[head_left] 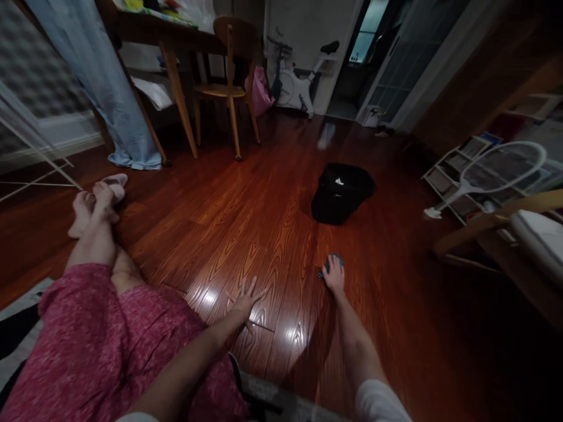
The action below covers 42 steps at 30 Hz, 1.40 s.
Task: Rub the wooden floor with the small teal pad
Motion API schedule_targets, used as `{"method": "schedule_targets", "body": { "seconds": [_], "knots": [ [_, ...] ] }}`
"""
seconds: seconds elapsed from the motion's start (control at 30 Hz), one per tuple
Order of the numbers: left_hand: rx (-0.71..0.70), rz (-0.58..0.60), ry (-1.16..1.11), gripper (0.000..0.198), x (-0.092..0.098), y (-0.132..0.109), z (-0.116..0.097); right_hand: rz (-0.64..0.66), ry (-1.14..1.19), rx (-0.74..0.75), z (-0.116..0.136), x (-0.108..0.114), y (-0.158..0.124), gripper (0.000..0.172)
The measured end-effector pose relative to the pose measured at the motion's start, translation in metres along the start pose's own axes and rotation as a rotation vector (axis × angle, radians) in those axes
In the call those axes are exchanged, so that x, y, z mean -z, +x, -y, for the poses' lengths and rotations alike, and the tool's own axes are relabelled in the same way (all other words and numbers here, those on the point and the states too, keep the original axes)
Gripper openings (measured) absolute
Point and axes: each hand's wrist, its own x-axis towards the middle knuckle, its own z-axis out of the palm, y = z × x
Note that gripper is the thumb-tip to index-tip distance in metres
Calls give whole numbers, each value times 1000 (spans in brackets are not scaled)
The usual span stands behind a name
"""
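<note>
My left hand (246, 300) is over the wooden floor (268, 252), close to its surface, its fingers spread and nothing in them. Farther right, my right hand (335, 274) is on a small dark blue thing (336, 258) at the floor, perhaps a cloth. Most of it is hidden under my fingers, so I cannot tell its exact kind. A black trash bin (336, 199) stands upright on the floor just beyond my right hand, apart from it.
My crossed legs in pink patterned cloth (88, 328) stretch out on the left. A wooden chair (226, 91) and table stand behind them. An exercise bike (294, 88) is at the back wall. On the right are a white racket (466, 184), a small shelf and another wooden seat.
</note>
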Motion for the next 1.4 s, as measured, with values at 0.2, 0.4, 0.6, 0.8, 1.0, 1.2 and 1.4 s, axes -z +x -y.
{"method": "schedule_targets", "body": {
  "seconds": [0.2,0.4,0.6,0.8,1.0,1.2,1.4],
  "knots": [
    [118,93,110,159,8,8,-13,-177,-45,-435,-83,24,-65,66],
    [134,102,138,163,15,8,-18,-261,-24,-556,-52,10,-98,67],
    [101,79,87,155,17,5,-16,-229,34,-301,30,-18,-137,64],
    [54,-19,86,112,11,-22,-15,-126,45,36,116,-54,-209,67],
    [5,-15,53,94,8,-36,-13,9,-75,361,127,-63,-252,77],
    [-88,151,48,90,26,-41,5,-67,-36,92,35,-28,-229,72],
    [-133,190,-25,90,37,-52,20,-254,37,-403,4,-15,-227,72]
  ]
}}
